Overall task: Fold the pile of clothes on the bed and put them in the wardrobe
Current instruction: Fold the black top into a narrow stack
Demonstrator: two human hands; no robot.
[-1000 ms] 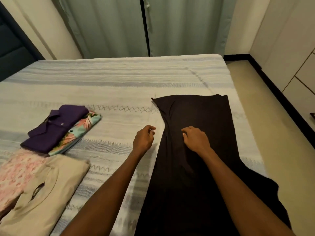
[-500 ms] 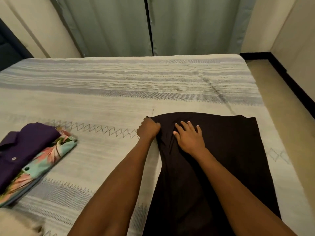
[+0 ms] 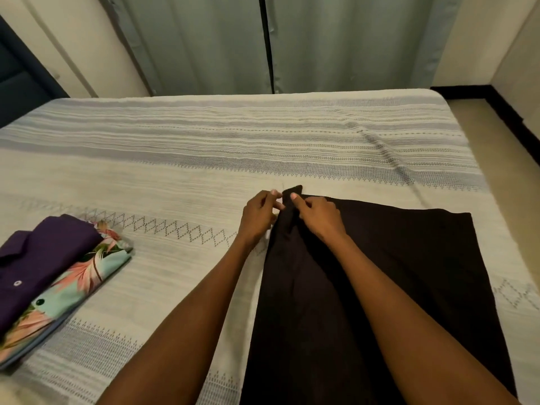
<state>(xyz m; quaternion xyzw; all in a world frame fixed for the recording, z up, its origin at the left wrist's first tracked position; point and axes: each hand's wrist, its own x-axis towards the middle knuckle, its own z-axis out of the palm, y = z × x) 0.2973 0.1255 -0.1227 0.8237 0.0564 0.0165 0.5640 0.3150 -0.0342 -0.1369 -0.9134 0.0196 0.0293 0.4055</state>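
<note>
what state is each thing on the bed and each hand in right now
black garment: spread flat on the bed, far left corner lifted
left hand: fingers curled at that corner's edge, grip unclear
right hand: pinches the corner
purple shirt: folded, lying on the floral shirt
floral shirt: folded, under the purple one
curtains: drawn closed

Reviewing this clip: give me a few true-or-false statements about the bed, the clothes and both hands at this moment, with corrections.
1. Both hands meet at the far left corner of the black garment. True.
2. The purple shirt lies on top of the floral garment. True.
3. The left hand rests on the purple shirt. False: it is at the black garment's corner.
4. The black garment is already folded into a small square. False: it lies spread on the bed.
5. The right hand pinches black fabric. True.
</note>
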